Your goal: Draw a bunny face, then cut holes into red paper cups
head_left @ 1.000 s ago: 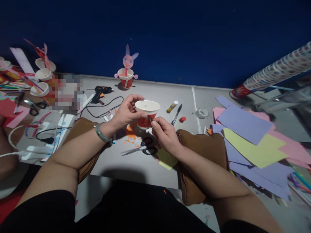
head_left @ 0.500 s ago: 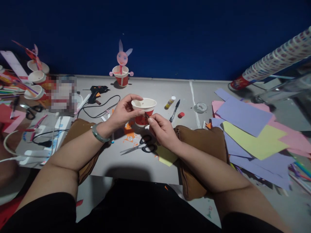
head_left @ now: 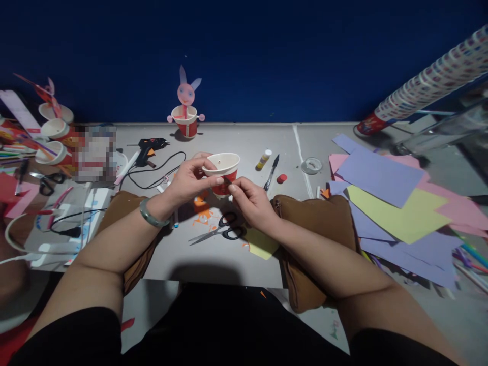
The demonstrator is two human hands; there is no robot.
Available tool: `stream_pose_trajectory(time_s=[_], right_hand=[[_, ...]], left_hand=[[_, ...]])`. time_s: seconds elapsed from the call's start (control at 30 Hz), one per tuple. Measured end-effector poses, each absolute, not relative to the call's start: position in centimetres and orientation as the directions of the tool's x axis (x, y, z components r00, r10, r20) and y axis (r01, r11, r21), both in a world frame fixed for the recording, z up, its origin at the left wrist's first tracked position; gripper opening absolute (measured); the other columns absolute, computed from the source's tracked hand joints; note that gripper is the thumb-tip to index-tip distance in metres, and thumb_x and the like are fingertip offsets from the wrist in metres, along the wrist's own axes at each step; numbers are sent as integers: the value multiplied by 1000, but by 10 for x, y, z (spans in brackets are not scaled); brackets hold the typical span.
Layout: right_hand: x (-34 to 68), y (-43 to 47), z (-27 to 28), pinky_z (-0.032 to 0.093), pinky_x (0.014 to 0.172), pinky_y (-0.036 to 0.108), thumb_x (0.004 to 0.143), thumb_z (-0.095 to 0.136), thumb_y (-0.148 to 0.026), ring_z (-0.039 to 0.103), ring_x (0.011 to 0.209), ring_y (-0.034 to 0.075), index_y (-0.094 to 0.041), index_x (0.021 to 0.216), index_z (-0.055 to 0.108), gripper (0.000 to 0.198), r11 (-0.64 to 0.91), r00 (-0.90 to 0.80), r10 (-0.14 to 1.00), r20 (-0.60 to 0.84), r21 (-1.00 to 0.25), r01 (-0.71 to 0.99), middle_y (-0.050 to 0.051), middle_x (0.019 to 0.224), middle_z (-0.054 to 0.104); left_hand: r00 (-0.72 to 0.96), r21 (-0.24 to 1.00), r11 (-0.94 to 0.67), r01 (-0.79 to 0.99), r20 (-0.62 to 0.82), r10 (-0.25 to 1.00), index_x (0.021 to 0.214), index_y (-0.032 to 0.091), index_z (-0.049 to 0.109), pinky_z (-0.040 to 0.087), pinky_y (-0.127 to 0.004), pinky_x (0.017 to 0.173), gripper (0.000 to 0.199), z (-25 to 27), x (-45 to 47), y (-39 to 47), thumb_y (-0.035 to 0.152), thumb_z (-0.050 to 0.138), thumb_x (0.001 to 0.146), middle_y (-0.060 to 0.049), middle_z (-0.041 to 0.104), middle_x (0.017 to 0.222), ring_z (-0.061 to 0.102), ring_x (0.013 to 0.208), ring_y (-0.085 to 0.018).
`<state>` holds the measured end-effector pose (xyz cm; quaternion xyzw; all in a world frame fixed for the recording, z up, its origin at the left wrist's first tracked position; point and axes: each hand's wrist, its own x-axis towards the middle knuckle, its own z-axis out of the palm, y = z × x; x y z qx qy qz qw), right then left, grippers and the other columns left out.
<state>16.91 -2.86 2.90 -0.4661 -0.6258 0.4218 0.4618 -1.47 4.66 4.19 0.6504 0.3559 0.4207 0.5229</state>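
Cup (head_left: pixel 225 172) has tipped leftward, left hand (head_left: pixel 190 178) gripping; scissors (head_left: pixel 216 232), glue stick (head_left: pixel 263 160) near; right hand (head_left: pixel 251 201) grasp unclear.

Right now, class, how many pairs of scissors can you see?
2: one pair lies below the cup in the picture, another pair far left beside pink paper; others may be hidden.

No lettering, number or brand can be read anywhere. The held paper cup (head_left: pixel 229 173) bears print on its red band, partly covered by fingers and too small to make out. Markings on the rabbit-figure cup (head_left: pixel 187 129), the stack of cups (head_left: pixel 430 84) and the yellow-and-white tube (head_left: pixel 264 159) are likewise too small or blurred.
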Motion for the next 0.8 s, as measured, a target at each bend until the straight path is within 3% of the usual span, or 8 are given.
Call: stream_pose_trajectory(time_s=[0.2, 0.33, 0.47, 0.57, 0.63, 0.73, 0.8], right_hand=[[172, -25, 26, 37, 62, 23, 98, 49, -41, 47, 62, 10, -20, 85, 58, 27, 263, -148, 963, 225, -906, 331, -4, 67, 55], [174, -22, 25, 35, 61, 24, 98, 48, -39, 46, 60, 11, -20, 84, 57, 24, 290, -155, 957, 247, -866, 408, -4, 65, 52], [175, -21, 23, 34, 62, 25, 97, 48, -40, 45, 60, 11, -21, 84, 54, 24, 278, -151, 960, 235, -855, 437, -4, 65, 49], [174, -20, 23, 35, 60, 25, 94, 50, -44, 43, 60, 11, -21, 80, 52, 27, 205, -144, 976, 166, -924, 323, -4, 64, 48], [171, -19, 22, 32, 53, 23, 94, 49, -49, 37, 51, 10, -22, 79, 48, 31, 45, -201, 979, 17, -989, 137, -7, 56, 42], [169, -18, 22, 23, 44, 22, 95, 44, -55, 24, 40, 8, -24, 81, 44, 34, -203, -342, 925, -165, -976, -79, -12, 49, 33], [169, -18, 22, 24, 45, 22, 95, 45, -53, 26, 42, 8, -24, 81, 45, 33, -163, -313, 939, -139, -985, -52, -11, 50, 35]], left_hand=[[389, 959, -262, 108, 202, 899, 69, 16, 66, 50, -32, 86, 32, 45, -17, 46, 39, 87, 64, -7, 60, 107, 60, 103, -20], [353, 897, -389, 209, 301, 886, 69, 18, 68, 46, -35, 98, 24, 41, -16, 44, 35, 84, 68, -5, 59, 105, 59, 108, -20], [333, 786, -529, 319, 430, 839, 71, 19, 69, 48, -36, 97, 17, 40, -14, 38, 30, 81, 73, -6, 57, 109, 57, 110, -20], [332, 689, -600, 407, 500, 800, 73, 20, 68, 50, -37, 95, 13, 40, -12, 33, 28, 77, 77, -6, 56, 112, 56, 111, -21], [344, 636, -640, 431, 541, 768, 73, 20, 67, 50, -37, 95, 12, 40, -12, 32, 26, 74, 80, -6, 55, 112, 56, 110, -21], [357, 597, -677, 431, 576, 735, 74, 20, 66, 50, -37, 95, 9, 40, -12, 32, 22, 72, 81, -6, 53, 112, 56, 110, -20], [363, 591, -682, 431, 578, 731, 75, 20, 67, 50, -36, 94, 8, 39, -12, 33, 21, 71, 81, -6, 53, 112, 56, 109, -20]])
